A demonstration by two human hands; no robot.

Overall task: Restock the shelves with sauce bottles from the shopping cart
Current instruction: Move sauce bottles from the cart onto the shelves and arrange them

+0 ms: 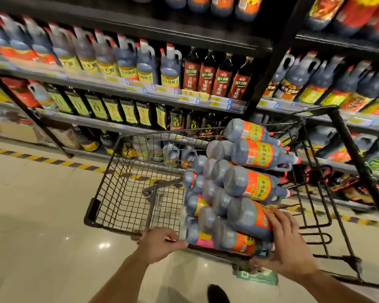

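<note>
Our left hand (160,241) curls its fingers (173,243) round the shopping cart (118,193) rim; our right hand (287,243) wraps fingers round the nearest vinegar bottle (247,217) in the stacked pile.

The shopping cart (118,193) is a black wire grid; the sauce bottles (245,182) piled along its right side are dark brown-black with orange-red labels carrying a yellow-green panel, and red caps (298,159). The shelves (184,38) are black with yellow price tags (184,97); the floor (42,215) is glossy cream, crossed by a yellow-and-dark striped line (42,159).
</note>
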